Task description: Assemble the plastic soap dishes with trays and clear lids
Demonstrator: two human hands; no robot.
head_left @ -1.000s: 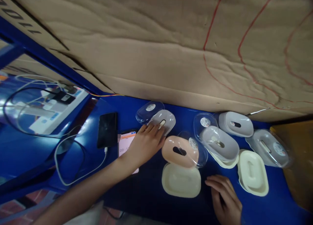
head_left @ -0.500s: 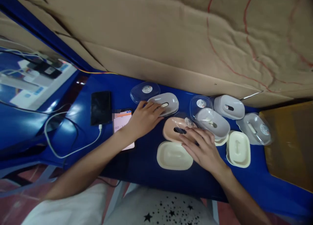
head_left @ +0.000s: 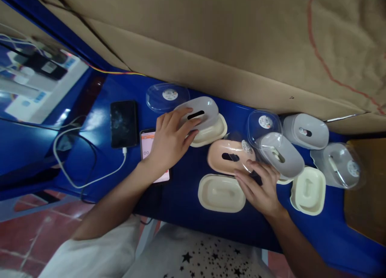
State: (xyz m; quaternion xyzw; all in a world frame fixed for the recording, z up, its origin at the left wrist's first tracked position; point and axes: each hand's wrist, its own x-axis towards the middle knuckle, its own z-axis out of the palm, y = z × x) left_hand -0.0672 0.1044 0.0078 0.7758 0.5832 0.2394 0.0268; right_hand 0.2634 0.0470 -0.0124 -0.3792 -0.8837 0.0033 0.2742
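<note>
Your left hand (head_left: 173, 137): fingers parted, touching grey slotted dish (head_left: 208, 109); cannot tell if gripping. Cream tray (head_left: 215, 133): partly beneath it, beside left hand. Your right hand (head_left: 261, 186): fingers half-curled at clear lid (head_left: 246, 147) over peach dish (head_left: 217, 156); hold unclear. Second cream tray (head_left: 221, 193): just left of right hand.

We see a tall brown cardboard sheet (head_left: 211, 48) standing like a wall behind the glossy blue flat-topped table (head_left: 183, 213); it is creased at upper right, where a curving red line (head_left: 312, 36) runs down it. At upper left, a straight blue bar (head_left: 45, 23) slants along the cardboard. To our far right is a plain brown cardboard piece (head_left: 366, 189), its full shape cut off. Below, we make out red floor tiles (head_left: 48, 229) with pale joints, and white light glints off the blue at left
</note>
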